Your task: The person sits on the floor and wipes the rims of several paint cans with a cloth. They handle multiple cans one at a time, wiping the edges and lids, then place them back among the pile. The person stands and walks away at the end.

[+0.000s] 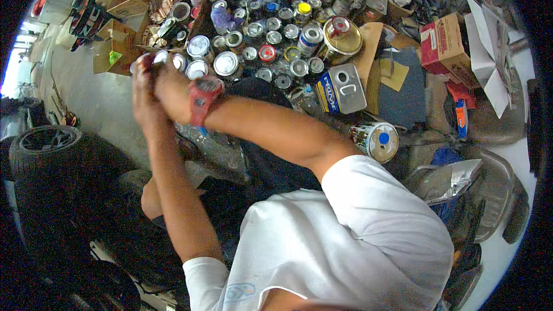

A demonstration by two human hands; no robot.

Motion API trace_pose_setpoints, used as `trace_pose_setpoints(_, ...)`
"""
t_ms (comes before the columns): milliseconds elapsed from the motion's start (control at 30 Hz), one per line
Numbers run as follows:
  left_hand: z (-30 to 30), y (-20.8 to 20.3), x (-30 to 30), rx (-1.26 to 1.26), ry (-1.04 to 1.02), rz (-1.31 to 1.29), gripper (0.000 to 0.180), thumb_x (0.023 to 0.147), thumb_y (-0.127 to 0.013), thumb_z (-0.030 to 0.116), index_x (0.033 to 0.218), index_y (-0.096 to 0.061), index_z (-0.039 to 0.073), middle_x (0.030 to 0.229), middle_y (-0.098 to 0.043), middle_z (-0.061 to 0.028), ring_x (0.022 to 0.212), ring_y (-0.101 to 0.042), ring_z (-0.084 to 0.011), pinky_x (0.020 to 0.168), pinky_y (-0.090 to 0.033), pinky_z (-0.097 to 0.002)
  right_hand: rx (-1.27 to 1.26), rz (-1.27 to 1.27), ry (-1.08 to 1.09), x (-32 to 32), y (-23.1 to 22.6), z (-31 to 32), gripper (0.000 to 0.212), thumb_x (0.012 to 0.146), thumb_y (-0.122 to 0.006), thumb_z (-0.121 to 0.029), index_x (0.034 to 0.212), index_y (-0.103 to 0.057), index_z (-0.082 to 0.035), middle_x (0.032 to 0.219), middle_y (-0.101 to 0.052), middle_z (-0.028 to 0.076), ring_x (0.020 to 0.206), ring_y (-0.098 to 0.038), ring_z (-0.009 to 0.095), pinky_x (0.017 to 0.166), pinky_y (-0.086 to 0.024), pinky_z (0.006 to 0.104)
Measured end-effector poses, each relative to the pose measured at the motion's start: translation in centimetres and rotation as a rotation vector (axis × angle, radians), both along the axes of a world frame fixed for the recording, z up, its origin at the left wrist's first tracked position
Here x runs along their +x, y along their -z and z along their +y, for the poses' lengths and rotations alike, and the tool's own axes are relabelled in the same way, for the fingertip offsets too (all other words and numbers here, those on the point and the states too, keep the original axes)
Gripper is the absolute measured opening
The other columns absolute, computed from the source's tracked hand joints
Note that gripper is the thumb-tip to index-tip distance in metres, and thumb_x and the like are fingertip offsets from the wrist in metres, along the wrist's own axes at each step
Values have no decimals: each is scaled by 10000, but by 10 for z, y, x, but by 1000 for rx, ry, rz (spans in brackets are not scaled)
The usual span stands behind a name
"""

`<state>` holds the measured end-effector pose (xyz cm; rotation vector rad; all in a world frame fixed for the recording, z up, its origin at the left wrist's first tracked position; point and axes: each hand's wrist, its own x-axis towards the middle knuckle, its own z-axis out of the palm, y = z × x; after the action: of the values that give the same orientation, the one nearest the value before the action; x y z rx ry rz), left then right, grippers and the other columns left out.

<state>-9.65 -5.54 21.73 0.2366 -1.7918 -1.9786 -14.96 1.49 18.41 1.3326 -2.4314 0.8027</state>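
Close together at the left, in front of the cardboard boxes, my left hand (144,95) and my right hand (165,83) meet around a small dark reddish thing (148,64). Motion smears the fingers, and most of that thing is covered, so its kind does not show. My left fingers point away from me along its side. A red wristwatch (203,101) is on my right wrist. Just right of the hands stand closed paint cans with silver lids, one large can (226,64) among them.
Many cans and jars crowd the ground ahead. A rectangular metal can (341,89) and a paint-streaked can (377,141) stand right of my arm. An open cardboard box (173,14) holds more cans. At left lie tyres (49,144); at right is a red-and-brown carton (449,49).
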Motion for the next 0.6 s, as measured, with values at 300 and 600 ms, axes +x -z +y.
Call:
trace_pose_setpoints(300, -96, 4, 85, 436, 67, 111, 384, 1123, -377, 260, 1375, -573, 47, 1382, -618, -128, 1286, -579, -274, 1141, -428, -453, -861, -794, -458, 62, -61, -15, 324, 968, -640, -262, 1159, -658, -1, 1148, -715, 162, 1160, -672, 292, 1034, -514, 418)
trace_pose_setpoints(600, -77, -24, 50, 490, -2, -58, 349, 1111, -463, 325, 1293, -607, 64, 1264, -684, -97, 1090, -668, -257, 974, -535, -401, -1029, -1814, -563, 36, -14, 16, 811, 1033, -332, -712, 1514, -435, -67, 1413, -624, 188, 1276, -603, 262, 1086, -468, 417)
